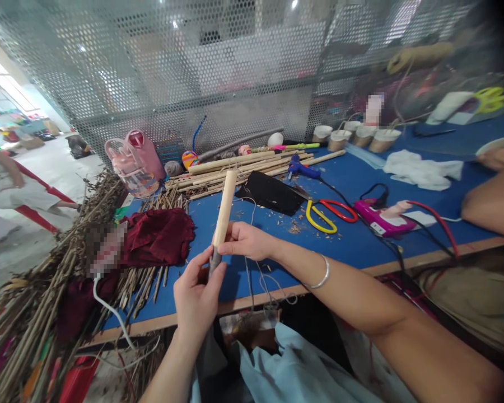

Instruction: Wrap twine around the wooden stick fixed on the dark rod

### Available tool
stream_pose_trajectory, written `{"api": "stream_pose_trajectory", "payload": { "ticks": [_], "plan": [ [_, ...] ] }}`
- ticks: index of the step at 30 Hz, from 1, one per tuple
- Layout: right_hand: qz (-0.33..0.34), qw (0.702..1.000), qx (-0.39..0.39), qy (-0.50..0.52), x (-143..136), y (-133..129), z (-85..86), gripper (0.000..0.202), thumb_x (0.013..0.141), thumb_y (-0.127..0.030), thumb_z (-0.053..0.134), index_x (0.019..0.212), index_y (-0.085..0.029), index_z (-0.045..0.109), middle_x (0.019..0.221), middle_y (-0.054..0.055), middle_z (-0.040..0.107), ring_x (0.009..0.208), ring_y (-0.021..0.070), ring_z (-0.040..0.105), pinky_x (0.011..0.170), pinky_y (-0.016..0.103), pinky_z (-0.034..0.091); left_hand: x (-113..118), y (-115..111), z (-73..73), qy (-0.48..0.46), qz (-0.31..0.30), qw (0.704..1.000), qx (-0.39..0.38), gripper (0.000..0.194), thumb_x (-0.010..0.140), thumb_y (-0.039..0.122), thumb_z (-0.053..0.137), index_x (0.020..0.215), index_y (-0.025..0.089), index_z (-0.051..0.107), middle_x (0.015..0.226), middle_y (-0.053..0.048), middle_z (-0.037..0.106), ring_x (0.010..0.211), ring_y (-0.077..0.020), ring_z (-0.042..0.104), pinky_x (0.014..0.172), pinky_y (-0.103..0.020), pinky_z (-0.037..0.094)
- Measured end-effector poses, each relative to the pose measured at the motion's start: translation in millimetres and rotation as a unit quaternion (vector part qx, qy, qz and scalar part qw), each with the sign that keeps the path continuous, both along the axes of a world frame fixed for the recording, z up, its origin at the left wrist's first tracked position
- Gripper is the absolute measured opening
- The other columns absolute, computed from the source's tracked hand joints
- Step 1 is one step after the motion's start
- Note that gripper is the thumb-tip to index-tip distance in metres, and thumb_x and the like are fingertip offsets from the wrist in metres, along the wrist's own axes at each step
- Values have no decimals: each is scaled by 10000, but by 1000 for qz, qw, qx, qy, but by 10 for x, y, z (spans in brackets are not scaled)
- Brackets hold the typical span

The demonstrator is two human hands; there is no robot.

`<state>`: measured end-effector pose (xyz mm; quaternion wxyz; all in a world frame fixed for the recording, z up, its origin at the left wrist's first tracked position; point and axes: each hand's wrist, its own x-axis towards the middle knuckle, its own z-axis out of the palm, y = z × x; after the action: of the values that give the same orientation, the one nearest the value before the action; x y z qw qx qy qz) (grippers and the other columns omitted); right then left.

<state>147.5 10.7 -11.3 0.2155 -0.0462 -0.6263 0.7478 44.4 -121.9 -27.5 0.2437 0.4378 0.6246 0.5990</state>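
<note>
A pale wooden stick (225,210), its lower end wrapped in grey, stands nearly upright above the front of the blue table (273,246). Around the grey lower part, my left hand (199,285) is closed. My right hand (246,240) pinches the stick just above, its fingertips at the edge of the grey part. Thin grey string (269,282) hangs below my right hand over the table edge. Behind the hands lie a black cloth (273,192) and scissors (330,215) with one yellow and one red handle, with wood shavings around them.
A dark red cloth (157,236) and bundled twigs (50,280) are at the left. Long sticks (252,166) lie at the back near a pink bag (136,162). A blue glue gun (302,168), a magenta power strip (384,218) and another person's arm (493,201) are at the right.
</note>
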Motion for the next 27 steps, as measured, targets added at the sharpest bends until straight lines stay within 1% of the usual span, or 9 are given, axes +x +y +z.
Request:
{"api": "stream_pose_trajectory", "payload": {
  "ticks": [4,7,10,13,16,18,20,23,27],
  "plan": [
    [15,999,-20,23,27,18,10,345,704,-342,698,905,-117,530,786,11,603,695,85,566,684,231,463,-89,66,66,-156,-89,983,-37,450,708,300,682,1107,168,520,911,-73,673,592,-139,631,542,-258,523],
    [19,999,-35,28,44,9,9,343,722,-334,685,926,-122,509,741,-5,588,604,68,539,581,204,447,-137,123,84,-251,-177,950,-57,437,708,293,681,1083,171,493,845,-62,677,539,-127,621,473,-222,496],
    [-16,999,-16,33,57,13,16,310,733,-344,672,877,-130,500,706,-19,567,566,62,524,537,193,433,-152,192,93,-305,-233,921,-62,386,721,312,661,1040,174,493,800,-53,672,477,-112,591,426,-208,464],
    [-67,997,28,26,75,47,81,297,737,-364,661,833,-135,497,670,-26,552,565,65,521,536,190,433,-185,307,180,-295,-270,913,-74,295,760,339,617,990,179,525,791,-54,674,544,-134,619,505,-242,496],
    [-56,995,79,-18,92,100,215,286,762,-389,625,786,-130,506,601,-28,538,504,70,505,480,193,418,-300,490,357,-211,-326,914,-122,269,731,367,644,896,156,617,818,-88,680,736,-193,645,636,-283,516],
    [-57,992,105,-35,96,139,312,288,776,-403,602,777,-132,506,581,-28,540,480,75,506,456,197,414,-407,630,475,-142,-376,905,-140,323,676,420,679,846,146,667,770,-102,676,691,-197,628,564,-261,499],
    [-85,988,124,-30,92,180,387,290,766,-403,611,778,-136,500,588,-26,554,496,83,527,470,203,431,-501,762,552,-133,-424,876,-188,397,681,504,639,861,152,678,757,-122,675,615,-197,615,456,-247,459],
    [-104,984,139,-27,74,252,441,298,751,-407,626,764,-139,497,574,-23,569,497,92,544,473,209,448,-579,932,568,-156,-467,839,-231,494,647,606,607,851,162,679,738,-133,672,587,-208,625,434,-257,457],
    [-155,977,143,-24,57,378,450,299,765,-415,605,756,-131,510,577,-8,587,469,87,534,431,200,427,-560,1127,529,-186,-478,824,-242,560,621,667,580,842,161,673,741,-141,684,617,-218,655,465,-260,473]
  ]
}}
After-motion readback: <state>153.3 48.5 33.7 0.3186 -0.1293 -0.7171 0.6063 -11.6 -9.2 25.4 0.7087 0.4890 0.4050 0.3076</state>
